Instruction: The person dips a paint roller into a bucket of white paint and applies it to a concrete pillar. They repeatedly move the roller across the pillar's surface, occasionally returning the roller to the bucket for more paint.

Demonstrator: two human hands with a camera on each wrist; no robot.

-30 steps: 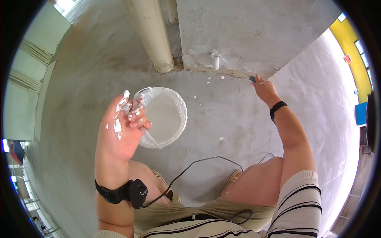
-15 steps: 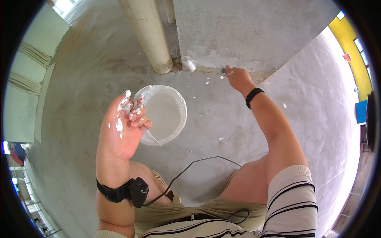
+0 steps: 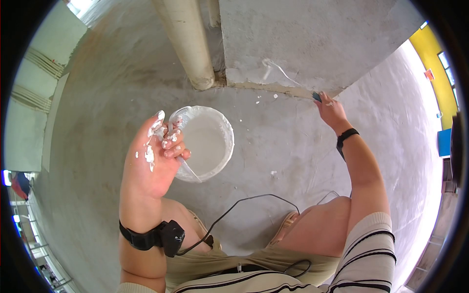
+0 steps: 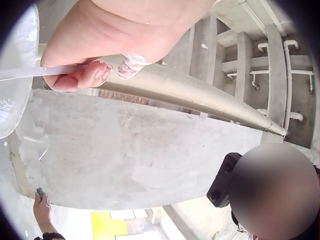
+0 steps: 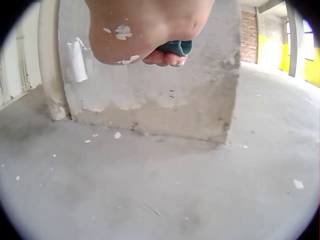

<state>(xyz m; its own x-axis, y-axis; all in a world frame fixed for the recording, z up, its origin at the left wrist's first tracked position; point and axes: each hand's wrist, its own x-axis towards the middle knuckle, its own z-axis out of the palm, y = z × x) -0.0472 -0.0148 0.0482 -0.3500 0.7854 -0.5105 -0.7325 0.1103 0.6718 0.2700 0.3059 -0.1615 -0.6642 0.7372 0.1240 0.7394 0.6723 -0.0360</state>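
Note:
My left hand (image 3: 157, 154), smeared with white paint, has its fingers curled round the pale handle (image 4: 55, 71) of a white bucket (image 3: 229, 146) that holds whitish liquid. To the far right my right hand (image 3: 332, 111) grips the teal handle (image 3: 317, 96) of a paint roller. A thin wire frame runs from it to the white roller (image 3: 267, 72), which lies against the lower part of the grey wall (image 3: 312, 39). In the right wrist view the white roller (image 5: 77, 61) stands nearly upright on the wall, left of the hand.
A thick pale pipe (image 3: 188, 44) rises left of the wall section. White drips dot the grey concrete floor (image 3: 264, 146). A black cable (image 3: 254, 196) loops above my legs. The wall's right corner (image 5: 232, 100) meets the floor.
My right hand first moved left with the roller low along the wall's base, then back right, and the roller is now higher on the wall. The left hand and bucket have hardly moved.

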